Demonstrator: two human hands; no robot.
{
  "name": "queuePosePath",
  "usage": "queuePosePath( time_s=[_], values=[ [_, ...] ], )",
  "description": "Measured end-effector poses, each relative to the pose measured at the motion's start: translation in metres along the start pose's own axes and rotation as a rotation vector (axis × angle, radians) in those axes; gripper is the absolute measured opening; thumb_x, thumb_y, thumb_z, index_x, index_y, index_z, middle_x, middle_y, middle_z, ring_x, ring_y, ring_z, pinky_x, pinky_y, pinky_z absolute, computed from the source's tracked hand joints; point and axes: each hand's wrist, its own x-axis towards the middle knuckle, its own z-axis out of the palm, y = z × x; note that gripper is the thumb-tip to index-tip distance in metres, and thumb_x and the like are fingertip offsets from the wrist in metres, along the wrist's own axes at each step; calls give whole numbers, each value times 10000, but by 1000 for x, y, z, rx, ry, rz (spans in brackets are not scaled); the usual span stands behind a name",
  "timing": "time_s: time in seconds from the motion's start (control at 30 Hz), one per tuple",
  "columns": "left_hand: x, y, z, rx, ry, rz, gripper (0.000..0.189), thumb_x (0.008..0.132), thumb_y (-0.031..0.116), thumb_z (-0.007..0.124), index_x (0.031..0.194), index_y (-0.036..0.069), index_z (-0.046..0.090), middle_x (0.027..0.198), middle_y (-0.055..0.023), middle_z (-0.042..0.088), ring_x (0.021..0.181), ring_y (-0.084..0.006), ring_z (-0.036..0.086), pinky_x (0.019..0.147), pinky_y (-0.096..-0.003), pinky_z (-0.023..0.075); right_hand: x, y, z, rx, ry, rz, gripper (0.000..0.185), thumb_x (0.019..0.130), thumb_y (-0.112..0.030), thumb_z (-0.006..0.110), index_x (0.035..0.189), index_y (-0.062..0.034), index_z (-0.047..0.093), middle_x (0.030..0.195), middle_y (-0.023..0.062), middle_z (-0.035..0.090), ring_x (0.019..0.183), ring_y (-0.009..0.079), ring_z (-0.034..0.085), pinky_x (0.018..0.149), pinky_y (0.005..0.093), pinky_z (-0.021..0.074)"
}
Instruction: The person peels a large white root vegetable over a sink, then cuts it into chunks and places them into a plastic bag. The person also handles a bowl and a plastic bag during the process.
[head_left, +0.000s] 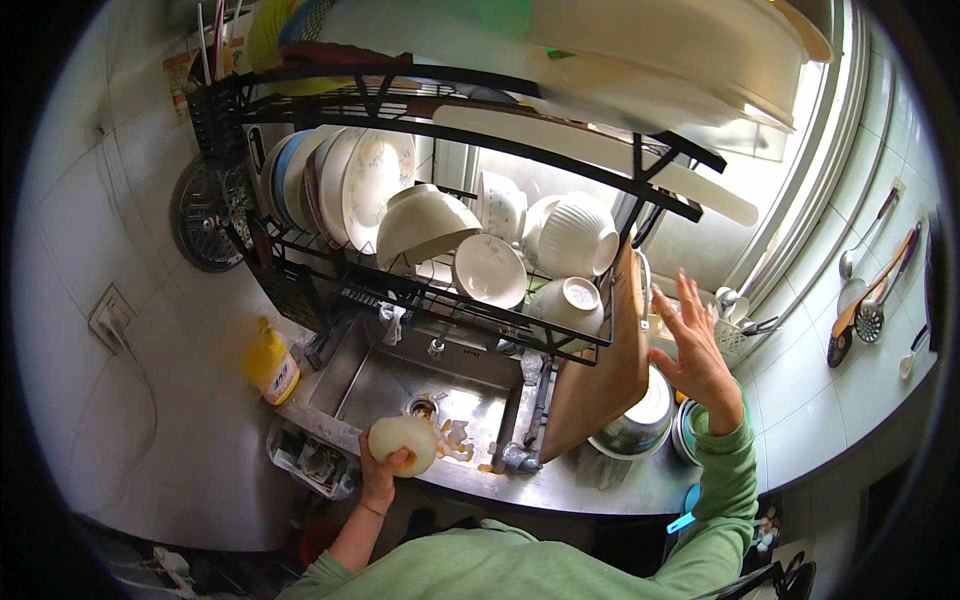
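Observation:
My left hand (381, 471) grips a pale, round, peeled fruit (405, 444), perhaps a melon, over the front edge of the steel sink (367, 375). An orange hollow shows in the fruit beside my thumb. Wet orange and pale scraps (454, 441) lie in the sink near the drain (421, 406). My right hand (696, 360) is raised at the right, fingers spread, with nothing in it. It is just right of a wooden cutting board (600, 382) that stands on edge against the dish rack; whether it touches anything is unclear.
A black two-tier dish rack (420, 289) with plates (379, 187) and bowls (577, 236) spans the sink. A yellow bottle (271, 367) stands left. Right of the board sits an upturned metal bowl (637, 424). Ladles and spatulas (874, 315) hang on the tiled wall.

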Motion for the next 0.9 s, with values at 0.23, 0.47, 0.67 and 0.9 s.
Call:
queuePosePath(
  time_s=[0.23,0.47,0.67,0.9],
  values=[
    [41,7,-48,-17,-40,-6,580,690,77,705,1170,85,379,1079,-52,506,1002,-151,516,896,-313,433,136,-149,0,-31,119,-683,858,677,-360,742,1411,-171,340,1477,163,232,1384,399,121,1052,655,108],
    [53,7,-72,-68,-38,-34,629,676,84,725,1197,76,372,1118,-50,492,1038,-155,498,927,-324,417,248,-213,37,-443,-299,-598,1156,523,-488,812,1460,-202,198,1495,148,180,1392,348,118,1063,651,84],
    [54,6,-99,-82,-54,-33,644,686,93,724,1226,80,374,1142,-49,485,1061,-161,486,953,-326,389,271,-233,35,-480,-514,-535,1076,493,-430,793,1431,-291,284,1413,141,300,1340,330,279,1086,597,175],
    [55,15,-111,-38,-85,-34,668,681,144,737,1233,76,366,1121,-44,494,1045,-156,491,934,-321,391,250,-227,17,-406,-195,-633,894,552,-341,792,1360,-251,419,1258,188,412,1165,348,437,918,503,409]
  ],
)
